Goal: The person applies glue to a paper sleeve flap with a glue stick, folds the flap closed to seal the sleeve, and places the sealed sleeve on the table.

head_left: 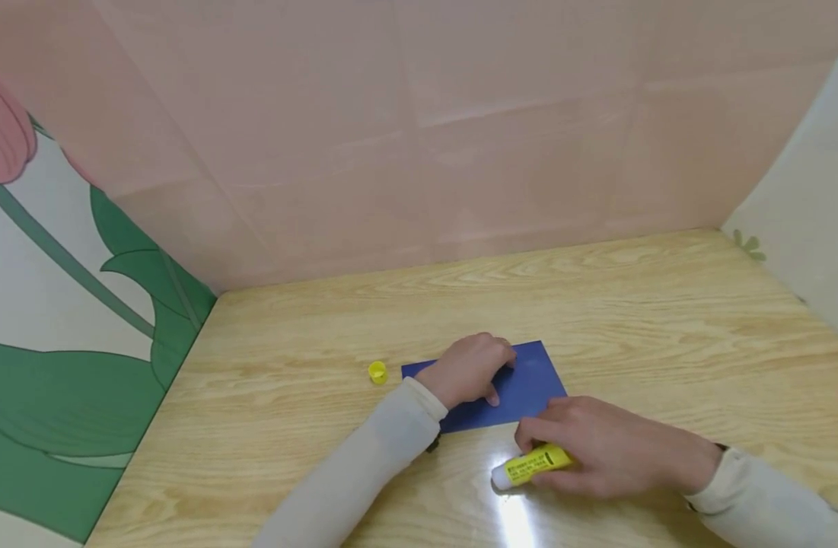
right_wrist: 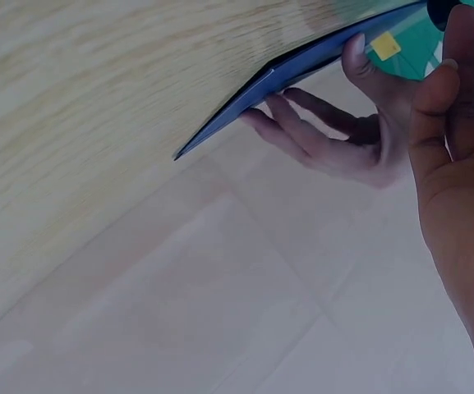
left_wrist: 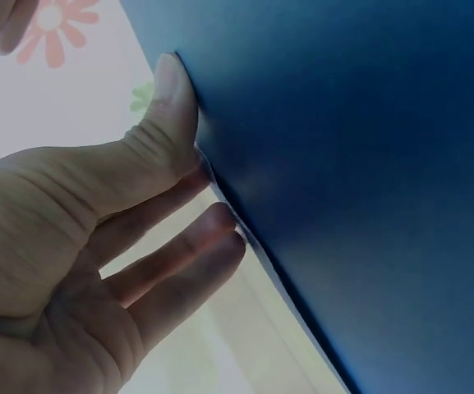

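Observation:
A dark blue sheet of card (head_left: 528,380) lies on the wooden table. My left hand (head_left: 468,369) rests on it, fingertips near the far edge and thumb pressed on its surface. From the left wrist, that thumb (left_wrist: 167,111) and the fingertips touch the card (left_wrist: 343,164) along its edge. My right hand (head_left: 606,445) grips a yellow glue stick (head_left: 538,464), its white end pointing left, just in front of the card's near edge. In the right wrist view the right hand (right_wrist: 467,156) covers most of the stick.
A small yellow cap (head_left: 377,372) stands on the table (head_left: 288,342) left of the card. A pink sheet (head_left: 405,152) hangs behind the table. On the left is a panel (head_left: 62,396) printed with green leaves, and a pale panel (head_left: 802,205) borders the right.

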### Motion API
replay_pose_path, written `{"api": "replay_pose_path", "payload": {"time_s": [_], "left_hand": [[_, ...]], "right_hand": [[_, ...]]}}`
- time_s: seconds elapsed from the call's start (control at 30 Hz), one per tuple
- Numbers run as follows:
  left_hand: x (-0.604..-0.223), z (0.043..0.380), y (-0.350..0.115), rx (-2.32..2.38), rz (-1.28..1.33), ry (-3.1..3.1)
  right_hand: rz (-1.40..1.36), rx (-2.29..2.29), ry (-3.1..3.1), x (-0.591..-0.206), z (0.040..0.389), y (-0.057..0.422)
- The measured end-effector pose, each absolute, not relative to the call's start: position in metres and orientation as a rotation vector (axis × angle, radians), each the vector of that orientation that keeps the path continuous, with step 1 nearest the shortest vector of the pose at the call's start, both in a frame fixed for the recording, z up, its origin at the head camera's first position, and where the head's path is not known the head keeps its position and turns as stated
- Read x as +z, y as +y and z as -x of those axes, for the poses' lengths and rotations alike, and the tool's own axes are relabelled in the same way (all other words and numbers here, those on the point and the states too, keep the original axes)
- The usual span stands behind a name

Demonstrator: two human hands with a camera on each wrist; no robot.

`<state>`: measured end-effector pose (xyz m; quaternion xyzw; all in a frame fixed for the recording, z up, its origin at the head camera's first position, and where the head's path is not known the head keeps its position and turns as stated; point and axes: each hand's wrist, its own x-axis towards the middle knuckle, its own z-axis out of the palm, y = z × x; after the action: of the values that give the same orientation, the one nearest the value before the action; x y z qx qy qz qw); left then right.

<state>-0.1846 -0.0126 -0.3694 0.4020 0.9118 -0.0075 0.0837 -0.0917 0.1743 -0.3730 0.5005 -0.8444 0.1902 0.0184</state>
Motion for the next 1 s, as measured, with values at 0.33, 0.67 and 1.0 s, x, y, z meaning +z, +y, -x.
{"api": "replay_pose_path", "payload": {"time_s": [0.33, 0.67, 1.0], "left_hand": [[-0.366, 0.185, -0.004, -0.284, -1.267, 2.687], [-0.361, 0.191, 0.012, -0.468, -1.182, 2.590], [-0.364, 0.193, 0.009, -0.295, -1.243, 2.614]], "right_hand": [[-1.531, 0.568, -2.638, -0.372, 0.092, 0.174], [-1.547, 0.544, -2.572, -0.375, 0.094, 0.174], [-1.566, 0.576, -2.557, -0.374, 0.094, 0.175]]}}
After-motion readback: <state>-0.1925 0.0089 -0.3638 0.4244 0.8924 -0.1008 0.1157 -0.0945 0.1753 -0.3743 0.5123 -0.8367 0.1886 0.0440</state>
